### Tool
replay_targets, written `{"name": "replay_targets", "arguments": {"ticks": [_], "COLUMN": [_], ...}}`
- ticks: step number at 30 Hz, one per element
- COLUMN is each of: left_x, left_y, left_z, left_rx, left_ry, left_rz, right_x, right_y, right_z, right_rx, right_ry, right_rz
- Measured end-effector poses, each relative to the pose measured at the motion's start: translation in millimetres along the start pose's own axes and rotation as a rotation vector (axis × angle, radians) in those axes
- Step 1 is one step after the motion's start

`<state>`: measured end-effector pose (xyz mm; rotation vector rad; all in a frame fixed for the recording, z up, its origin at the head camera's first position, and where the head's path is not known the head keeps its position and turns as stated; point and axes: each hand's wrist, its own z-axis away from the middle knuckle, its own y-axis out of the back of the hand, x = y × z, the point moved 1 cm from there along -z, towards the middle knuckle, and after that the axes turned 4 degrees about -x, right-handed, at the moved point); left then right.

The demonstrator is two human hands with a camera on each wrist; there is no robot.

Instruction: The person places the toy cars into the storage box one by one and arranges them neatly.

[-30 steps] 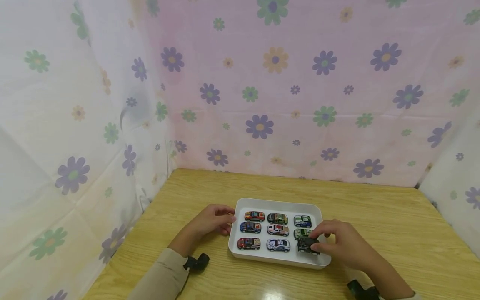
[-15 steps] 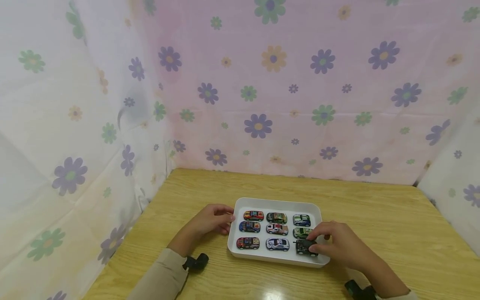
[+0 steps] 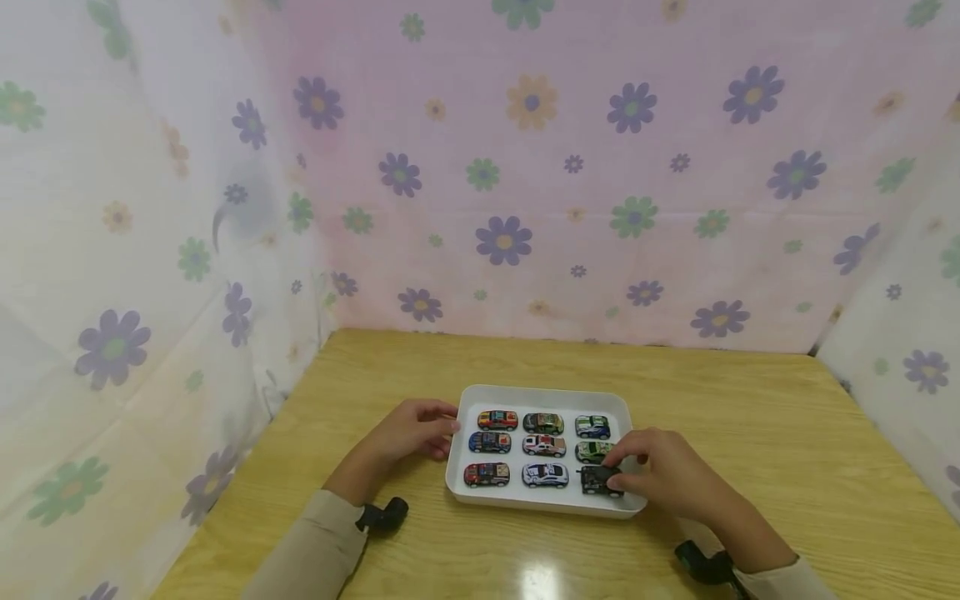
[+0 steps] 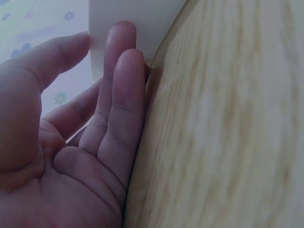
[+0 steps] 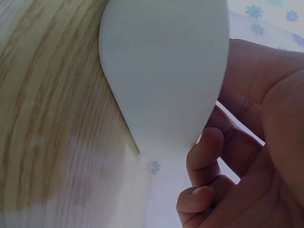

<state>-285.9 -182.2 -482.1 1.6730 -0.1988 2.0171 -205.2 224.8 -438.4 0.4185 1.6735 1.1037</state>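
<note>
A white tray [image 3: 525,502] on the table holds toy cars set in three columns. My right hand [image 3: 671,477] reaches over the tray's right rim and pinches a black toy car [image 3: 597,481] between thumb and index finger, at the tray's near right corner. A green toy car [image 3: 591,452] lies just beyond it, and a white toy car [image 3: 545,475] to its left. My left hand [image 3: 408,432] is at the tray's left side. In the left wrist view its fairly straight fingers [image 4: 128,85] lie against the outer wall. The right wrist view hides the black car behind the tray wall [image 5: 164,71].
Toward the left of the tray lie a red toy car [image 3: 486,474], a blue one [image 3: 490,442] and an orange-red one [image 3: 497,420]. A wooden table [image 3: 720,400] lies under everything. Flower-patterned cloth [image 3: 555,192] hangs behind and at both sides.
The black car, tilted in my right hand's pinch a second ago, now sits lower and flatter in the tray's corner. My left hand stays at the rim. The head view has shifted slightly.
</note>
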Motion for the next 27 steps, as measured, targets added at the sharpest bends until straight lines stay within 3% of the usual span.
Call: {"name": "replay_targets", "arguments": {"ticks": [11,19,24,27], "left_x": [-2.3,-5.2,-3.8,-0.6], "left_y": [-1.6,-3.8,-5.3,-2.2], "left_z": [-4.8,-5.3,-3.2,2.9], "left_rx": [-0.009,-0.018,-0.017,0.019], "left_ry": [-0.001,0.008,0.011,0.012], "left_rz": [0.015,0.023,0.026,-0.031], "right_x": [-2,-3,-1,5], "right_y": [3,0,7,16], "right_z": [4.4,7.6,13.5,22.0], "right_rx": [0.006,0.004,0.022,0.06], "right_ry": [-0.007,-0.056,-0.044,-0.012], "right_rz": [0.011,0.006,0.005,0.025]}}
